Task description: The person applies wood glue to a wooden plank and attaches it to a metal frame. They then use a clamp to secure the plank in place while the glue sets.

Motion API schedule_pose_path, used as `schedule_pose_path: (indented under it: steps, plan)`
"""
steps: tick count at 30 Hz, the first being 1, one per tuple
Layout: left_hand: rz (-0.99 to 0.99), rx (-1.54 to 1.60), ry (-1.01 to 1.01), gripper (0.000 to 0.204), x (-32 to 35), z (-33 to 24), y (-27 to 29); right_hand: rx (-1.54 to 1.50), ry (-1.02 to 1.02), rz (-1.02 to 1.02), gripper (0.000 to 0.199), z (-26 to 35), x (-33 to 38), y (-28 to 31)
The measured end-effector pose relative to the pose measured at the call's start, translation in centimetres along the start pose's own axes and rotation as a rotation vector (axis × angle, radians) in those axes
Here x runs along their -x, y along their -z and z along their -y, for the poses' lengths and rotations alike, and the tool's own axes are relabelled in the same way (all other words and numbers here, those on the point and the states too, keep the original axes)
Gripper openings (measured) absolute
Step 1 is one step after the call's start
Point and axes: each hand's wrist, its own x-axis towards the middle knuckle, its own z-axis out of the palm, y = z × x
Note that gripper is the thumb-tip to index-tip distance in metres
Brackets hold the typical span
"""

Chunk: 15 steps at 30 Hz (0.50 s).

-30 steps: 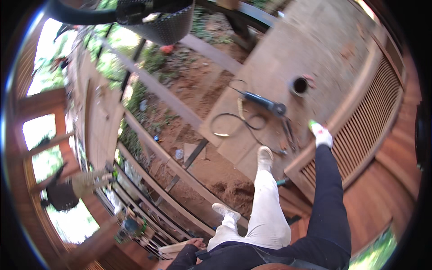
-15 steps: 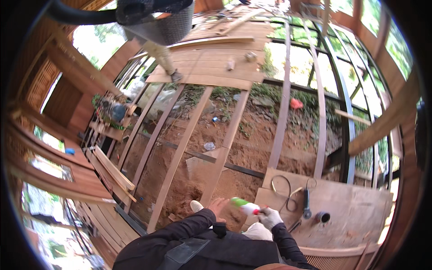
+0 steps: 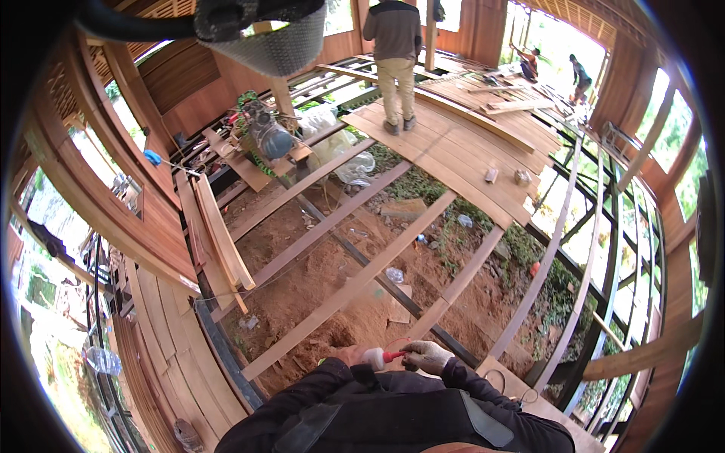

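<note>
In front of my body I hold a white squeeze bottle with a red nozzle, lying roughly sideways. My bare left hand is wrapped round the bottle's body, and the green part seen before is hidden now. My right hand, in a pale work glove, is closed at the tip of the red nozzle, its fingers pinched together. Both hands are above the dug reddish soil, close to the near end of a wooden joist.
Several joists span open soil. A plank deck lies beyond, with a person standing on it. A machine stands at far left, near loose boards. A plywood sheet with a cable lies at right. Two people are far back.
My left hand, open before, has closed round the bottle. My right hand stays at its red end. The view has swung left and up, showing more of the deck and the standing person.
</note>
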Motion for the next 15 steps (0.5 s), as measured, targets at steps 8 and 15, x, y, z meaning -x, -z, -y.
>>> schedule_pose_path:
  steps: [8,15]
  plan:
    - [0.065,0.294,-0.058,0.064,0.0,3.7,3.6,0.547,0.336,0.153,0.025,5.8,-9.3,1.4]
    - [-0.213,0.465,0.139,0.062,3.5,8.6,2.6,0.552,0.169,0.528,0.018,13.0,-16.9,1.2]
